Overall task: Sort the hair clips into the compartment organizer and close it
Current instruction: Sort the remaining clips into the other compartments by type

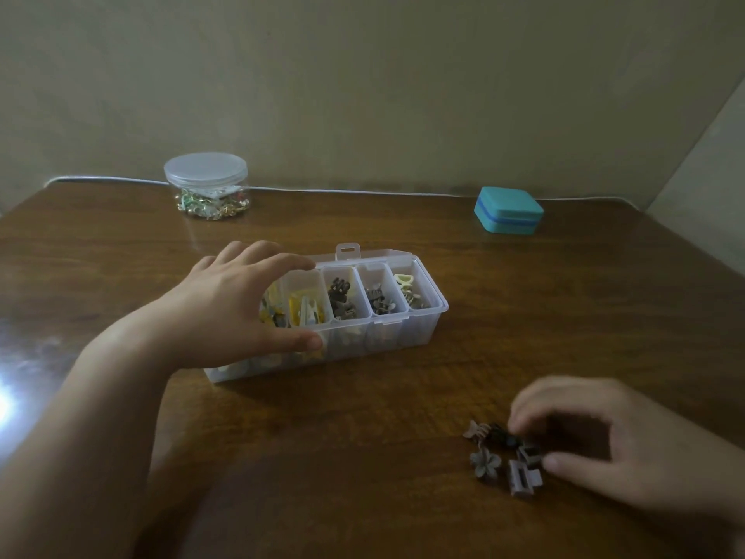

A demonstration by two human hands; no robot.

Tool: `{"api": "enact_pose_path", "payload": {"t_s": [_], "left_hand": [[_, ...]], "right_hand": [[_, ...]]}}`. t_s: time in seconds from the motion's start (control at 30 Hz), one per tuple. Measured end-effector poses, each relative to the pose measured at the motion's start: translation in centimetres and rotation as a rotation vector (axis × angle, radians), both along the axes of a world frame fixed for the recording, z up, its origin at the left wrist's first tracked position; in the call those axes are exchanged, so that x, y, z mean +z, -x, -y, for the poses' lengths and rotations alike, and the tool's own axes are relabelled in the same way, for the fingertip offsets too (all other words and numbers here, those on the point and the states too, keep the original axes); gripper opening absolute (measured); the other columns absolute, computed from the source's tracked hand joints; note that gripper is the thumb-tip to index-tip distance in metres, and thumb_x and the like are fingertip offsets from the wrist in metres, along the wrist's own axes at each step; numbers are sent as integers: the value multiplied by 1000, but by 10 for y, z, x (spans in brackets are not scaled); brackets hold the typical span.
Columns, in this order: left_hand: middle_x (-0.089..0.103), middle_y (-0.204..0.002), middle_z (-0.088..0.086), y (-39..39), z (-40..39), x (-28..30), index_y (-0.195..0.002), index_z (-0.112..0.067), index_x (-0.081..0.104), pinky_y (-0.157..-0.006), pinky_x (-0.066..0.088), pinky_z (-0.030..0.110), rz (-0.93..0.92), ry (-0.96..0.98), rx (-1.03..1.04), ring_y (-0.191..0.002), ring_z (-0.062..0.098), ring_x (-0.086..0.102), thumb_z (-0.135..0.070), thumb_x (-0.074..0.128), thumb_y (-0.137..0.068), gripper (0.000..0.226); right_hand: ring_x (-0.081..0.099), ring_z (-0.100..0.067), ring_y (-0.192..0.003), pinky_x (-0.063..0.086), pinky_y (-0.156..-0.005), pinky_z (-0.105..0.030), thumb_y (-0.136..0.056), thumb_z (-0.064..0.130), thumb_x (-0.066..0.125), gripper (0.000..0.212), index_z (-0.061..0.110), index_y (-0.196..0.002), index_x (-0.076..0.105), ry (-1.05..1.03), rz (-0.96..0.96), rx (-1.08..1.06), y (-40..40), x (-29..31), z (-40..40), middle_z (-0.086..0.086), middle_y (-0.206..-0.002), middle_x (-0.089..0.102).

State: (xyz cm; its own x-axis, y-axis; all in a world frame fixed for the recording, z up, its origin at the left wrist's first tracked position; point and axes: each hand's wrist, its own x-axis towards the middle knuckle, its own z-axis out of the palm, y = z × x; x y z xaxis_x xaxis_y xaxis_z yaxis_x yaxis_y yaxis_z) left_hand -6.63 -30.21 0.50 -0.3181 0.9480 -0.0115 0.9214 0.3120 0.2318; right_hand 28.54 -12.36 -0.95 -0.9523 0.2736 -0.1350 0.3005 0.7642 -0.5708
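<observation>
While the left hand point(238, 304) grips the open organizer point(387, 336), mostly filled, the right hand point(596, 441) pinches among few loose clips point(504, 457) left on the worktop point(363, 457).

open clear organizer point(419, 332), loose clips point(504, 457) nearby
</observation>
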Motion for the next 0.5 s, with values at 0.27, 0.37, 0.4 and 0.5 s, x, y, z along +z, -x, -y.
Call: {"api": "enact_pose_path", "payload": {"t_s": [0.27, 0.37, 0.4, 0.5], "left_hand": [[30, -145, -19, 0, 1, 0, -142, -54, 26, -109, 31, 42, 4, -3, -3, -133, 9, 26, -98, 33, -50, 102], [30, -147, -19, -1, 1, 0, -142, -53, 27, -109, 29, 42, 3, -8, -2, -134, 10, 25, -98, 33, -50, 103], [29, -148, -19, -1, 1, 0, -142, -53, 26, -110, 29, 42, 1, -5, -2, -135, 10, 24, -98, 33, -50, 103], [28, -148, -19, 0, 0, -1, -142, -55, 25, -110, 28, 41, 5, 5, -3, -135, 9, 23, -97, 33, -50, 101]], "right_hand": [[58, 0, -110, 51, -86, -26, -80, 51, 64, 25, 52, -105, 60, -113, -155, -72, 21, 7, -3, 25, -114, 61], [65, -8, -100, 56, -81, -27, -79, 43, 67, 23, 41, -102, 65, -67, -366, -123, 56, 28, -11, 16, -105, 68], [67, -11, -95, 56, -81, -31, -79, 33, 72, 21, 36, -100, 67, -47, -430, -141, 71, 33, -14, 12, -100, 70], [68, -12, -89, 57, -80, -35, -80, 13, 75, 21, 24, -97, 70, -9, -556, -208, 115, 41, -22, 5, -94, 73]]}}
